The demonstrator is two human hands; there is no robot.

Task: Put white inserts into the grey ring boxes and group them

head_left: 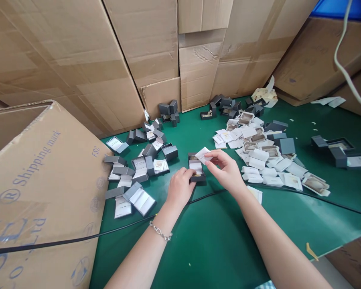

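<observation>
A small open grey box (196,167) with a white lining sits on the green table (216,233) in front of me. My left hand (180,188) rests against the box's near left side, fingers curled on it. My right hand (225,168) pinches a small white card (202,154) just above the box's right edge. A bracelet is on my left wrist.
Several grey boxes (138,168) lie scattered at the left, more at the back (225,105) and far right (337,148). A heap of white cards (264,160) lies to the right. A black cable (114,230) crosses the table. Big cartons (33,192) wall in the left and back.
</observation>
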